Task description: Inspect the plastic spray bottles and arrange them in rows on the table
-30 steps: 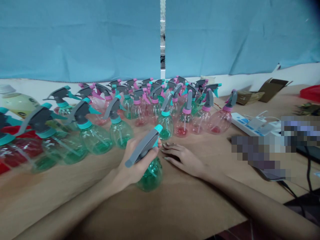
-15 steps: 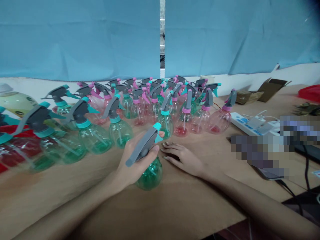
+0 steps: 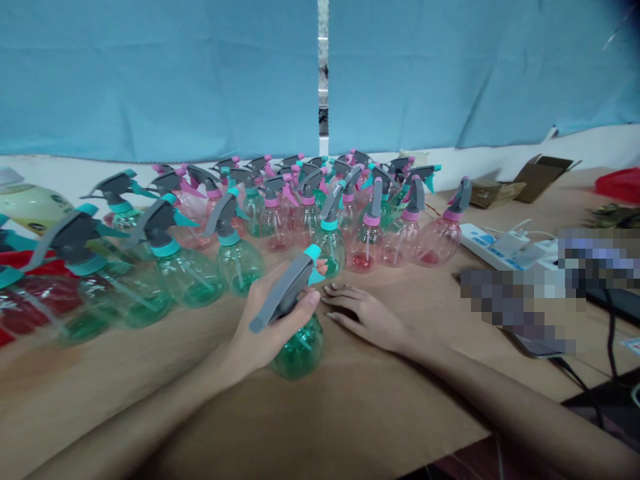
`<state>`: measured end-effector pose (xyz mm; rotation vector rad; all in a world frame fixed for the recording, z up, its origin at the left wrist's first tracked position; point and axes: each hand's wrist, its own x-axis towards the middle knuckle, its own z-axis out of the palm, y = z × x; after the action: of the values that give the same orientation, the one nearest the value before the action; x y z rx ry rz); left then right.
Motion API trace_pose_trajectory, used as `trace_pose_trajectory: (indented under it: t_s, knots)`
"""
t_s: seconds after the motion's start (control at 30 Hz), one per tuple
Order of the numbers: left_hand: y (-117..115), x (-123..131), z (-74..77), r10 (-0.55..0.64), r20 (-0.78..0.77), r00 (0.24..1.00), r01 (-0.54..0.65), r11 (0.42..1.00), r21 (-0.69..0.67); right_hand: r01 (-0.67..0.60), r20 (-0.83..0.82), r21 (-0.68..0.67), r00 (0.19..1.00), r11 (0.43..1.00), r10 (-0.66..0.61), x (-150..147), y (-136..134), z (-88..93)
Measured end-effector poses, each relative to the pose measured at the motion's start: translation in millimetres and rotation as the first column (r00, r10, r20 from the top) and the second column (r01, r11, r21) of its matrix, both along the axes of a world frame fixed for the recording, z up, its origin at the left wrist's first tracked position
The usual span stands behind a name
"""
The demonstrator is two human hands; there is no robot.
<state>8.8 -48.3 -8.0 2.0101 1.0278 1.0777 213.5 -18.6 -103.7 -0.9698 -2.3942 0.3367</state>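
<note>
My left hand (image 3: pixel 270 320) is wrapped round the neck of a green spray bottle (image 3: pixel 300 353), just under its grey trigger head with a turquoise nozzle. The bottle is upright at the front middle of the table. To its right, my right hand (image 3: pixel 367 317) lies palm down on the tabletop with its fingers apart, holding nothing. Its fingertips point at the held bottle without touching it. Beyond both hands stand several more spray bottles, among them a green one (image 3: pixel 240 267) with a turquoise collar and a pink one (image 3: pixel 365 250) with a pink collar.
A white power strip (image 3: pixel 487 247) with plugs lies at the right, near a dark blurred-out device with a cable. Brown cardboard boxes (image 3: pixel 543 179) are at the back right. On the left are a large yellowish container (image 3: pixel 33 207) and something red behind the bottles. A blue cloth hangs behind.
</note>
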Motion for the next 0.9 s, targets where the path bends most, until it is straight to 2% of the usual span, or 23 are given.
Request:
trace_pose_trajectory:
  t_s: [0.5, 0.73, 0.9]
  knots:
    - [0.4, 0.6, 0.6, 0.020, -0.024, 1.000, -0.020, 1.000, -0.006, -0.008, 0.010, 0.007, 1.000, 1.000, 0.007, -0.3, -0.3, 1.6]
    - [0.7, 0.9, 4.5, 0.051, -0.069, 0.996, -0.046, 0.997, 0.069, -0.017, -0.029, 0.004, 0.999, 1.000, 0.017, -0.2, -1.3, 2.9]
    - [1.5, 0.3, 3.8, 0.032, -0.042, 0.999, -0.029, 0.997, 0.067, -0.014, -0.005, 0.001, 1.000, 1.000, 0.014, 0.2, -1.6, 4.0]
